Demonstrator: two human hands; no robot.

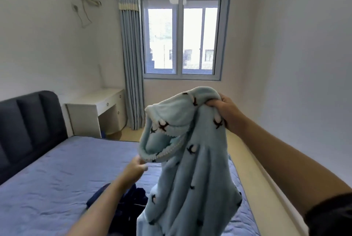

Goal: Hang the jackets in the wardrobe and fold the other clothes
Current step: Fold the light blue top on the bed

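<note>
A light blue fleece garment (192, 169) with small dark and white motifs hangs in the air over the bed. My right hand (226, 110) grips a bunch of its fabric at the top, arm stretched forward. My left hand (136, 167) pinches the trimmed edge of its hood or collar lower down on the left; the hand is blurred. A dark navy piece of clothing (131, 201) lies crumpled on the bed beneath, partly hidden by my left forearm and the hanging garment.
The bed (57, 178) with a blue quilted cover fills the lower left, its dark padded headboard (28, 127) on the left. A white desk (99, 110) stands in the corner beside a grey-blue curtain (131, 64) and a window (181, 33). A strip of floor runs along the right wall.
</note>
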